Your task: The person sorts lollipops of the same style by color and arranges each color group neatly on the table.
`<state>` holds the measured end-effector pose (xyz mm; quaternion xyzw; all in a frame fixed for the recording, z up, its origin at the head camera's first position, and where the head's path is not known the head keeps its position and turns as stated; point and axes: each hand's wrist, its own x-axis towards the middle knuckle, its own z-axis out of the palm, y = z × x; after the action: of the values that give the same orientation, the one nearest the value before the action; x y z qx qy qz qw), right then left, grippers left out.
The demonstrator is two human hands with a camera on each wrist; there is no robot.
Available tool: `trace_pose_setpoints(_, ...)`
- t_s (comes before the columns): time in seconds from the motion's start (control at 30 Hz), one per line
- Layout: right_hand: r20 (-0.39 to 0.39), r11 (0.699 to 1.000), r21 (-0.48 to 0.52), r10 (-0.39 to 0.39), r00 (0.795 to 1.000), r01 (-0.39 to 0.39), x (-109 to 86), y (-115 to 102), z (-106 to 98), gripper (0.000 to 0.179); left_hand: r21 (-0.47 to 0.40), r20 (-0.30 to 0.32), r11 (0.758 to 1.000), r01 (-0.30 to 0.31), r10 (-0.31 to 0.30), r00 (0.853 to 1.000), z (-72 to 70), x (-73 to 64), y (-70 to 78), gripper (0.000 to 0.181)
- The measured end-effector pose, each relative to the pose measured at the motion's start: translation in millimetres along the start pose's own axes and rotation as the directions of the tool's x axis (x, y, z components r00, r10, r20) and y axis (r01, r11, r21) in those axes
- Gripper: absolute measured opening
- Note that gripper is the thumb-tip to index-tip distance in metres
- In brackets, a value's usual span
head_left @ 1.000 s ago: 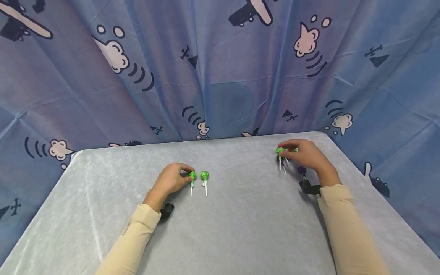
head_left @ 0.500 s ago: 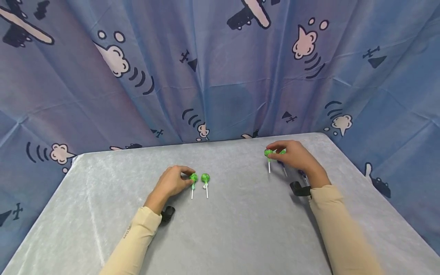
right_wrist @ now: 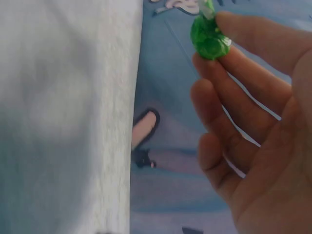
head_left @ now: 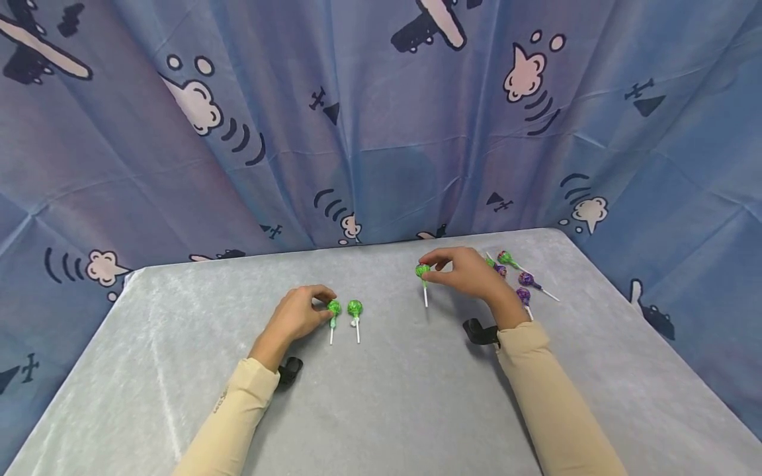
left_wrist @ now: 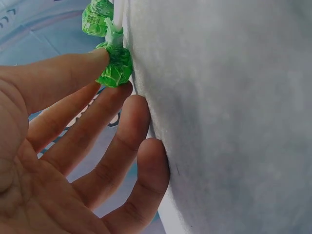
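In the head view my left hand (head_left: 300, 312) pinches the head of a green-wrapped lollipop (head_left: 334, 307) low at the table, its white stick toward me. Just right of it lies a second green lollipop (head_left: 354, 308), stick parallel. My right hand (head_left: 467, 272) pinches another green lollipop (head_left: 422, 271) by its head, stick pointing down toward me. The right wrist view has this lollipop's green wrapper (right_wrist: 210, 39) between thumb and fingertips, away from the table surface. In the left wrist view the thumb presses on the green wrapper (left_wrist: 117, 68), the other fingertips along the table.
Several lollipops lie at the table's back right behind my right hand: a green one (head_left: 505, 258) and purple ones (head_left: 526, 280), (head_left: 523, 295) among them. A white cloth covers the table (head_left: 381, 396). A blue patterned curtain (head_left: 393, 132) hangs along the back edge.
My right hand has moved left from the back-right group, carrying a green lollipop, and the lollipops behind it now show. The left hand stays at its green lollipop.
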<state>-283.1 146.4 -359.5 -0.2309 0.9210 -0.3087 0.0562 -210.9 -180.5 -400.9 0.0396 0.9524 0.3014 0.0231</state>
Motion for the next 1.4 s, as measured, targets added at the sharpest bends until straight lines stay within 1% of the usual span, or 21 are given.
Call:
trace_pose_setpoints(0.1, 0.019, 0.999, 0.006, -0.050, 0.999, 0.049, 3.8, -5, 9, 0.031, -0.001, -0.002, 1.000, 0.000, 0.000, 1.000, 0.6, -0.3, -1.0, 0.025)
trace_pose_setpoints(0.2, 0.035, 0.997, 0.005, -0.083, 0.996, 0.083, 5.6, -9, 16, 0.031, 0.006, -0.006, 1.000, 0.004, -0.003, 1.000, 1.1, -0.5, -2.2, 0.022)
trace_pose_setpoints(0.53, 0.074, 0.993, -0.014, -0.116, 0.990, 0.118, 11.8, -17, 32, 0.032, 0.017, -0.012, 1.000, 0.000, 0.000, 1.000, -1.7, 0.1, -1.1, 0.022)
trace_pose_setpoints(0.67, 0.087, 0.992, -0.028, -0.123, 0.989, 0.125, 13.5, -20, 36, 0.030, 0.013, -0.015, 1.000, -0.005, 0.005, 1.000, -2.0, 0.1, -1.0, 0.022)
trace_pose_setpoints(0.97, 0.102, 0.995, -0.029, -0.089, 0.991, 0.092, 11.2, -25, 43, 0.028, 0.007, -0.014, 1.000, -0.003, 0.003, 1.000, 1.3, -1.3, 0.6, 0.022)
trace_pose_setpoints(1.2, 0.112, 0.993, -0.049, -0.099, 0.989, 0.105, 12.6, -29, 50, 0.029, 0.007, -0.011, 1.000, 0.001, -0.001, 1.000, 2.4, -1.9, 1.3, 0.022)
trace_pose_setpoints(1.4, 0.108, 0.989, -0.055, -0.128, 0.986, 0.135, 13.8, -31, 55, 0.028, 0.006, -0.011, 1.000, -0.004, 0.004, 1.000, 2.3, -0.7, 0.4, 0.022)
